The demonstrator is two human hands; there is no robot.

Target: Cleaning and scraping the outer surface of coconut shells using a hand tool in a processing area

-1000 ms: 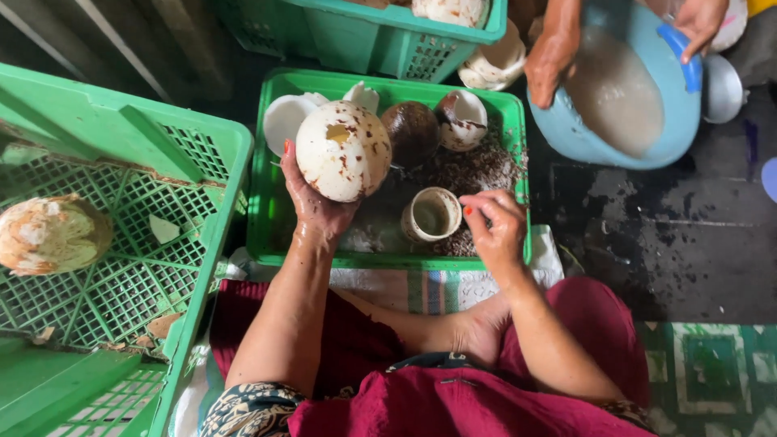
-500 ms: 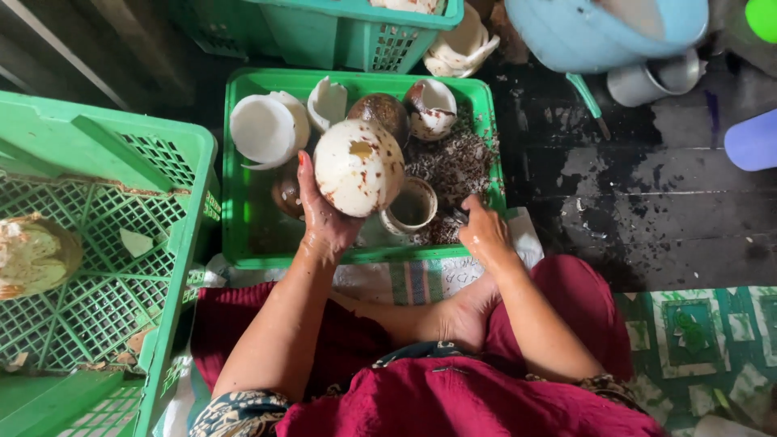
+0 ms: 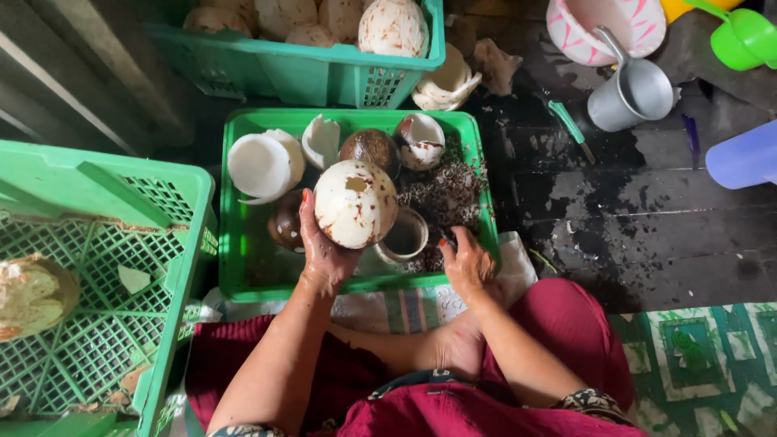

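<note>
Peeled coconut (image 3: 354, 203) cupped from below in left hand (image 3: 324, 255): looks heavy, hard, slick; palm underneath best. Right hand (image 3: 467, 260) at crate rim (image 3: 356, 285), grip unclear.

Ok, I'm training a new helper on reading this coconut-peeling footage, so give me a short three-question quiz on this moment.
1. True or false: the left hand holds the peeled coconut above the green tray.
2. Where is the right hand? A) at the tray's near right edge, by the dark shavings; B) on the metal scoop; C) inside the crate on the left.
3. What lies in the crate on the left?

Key: 1 true. 2 A. 3 One peeled coconut, with a few scraps.
</note>
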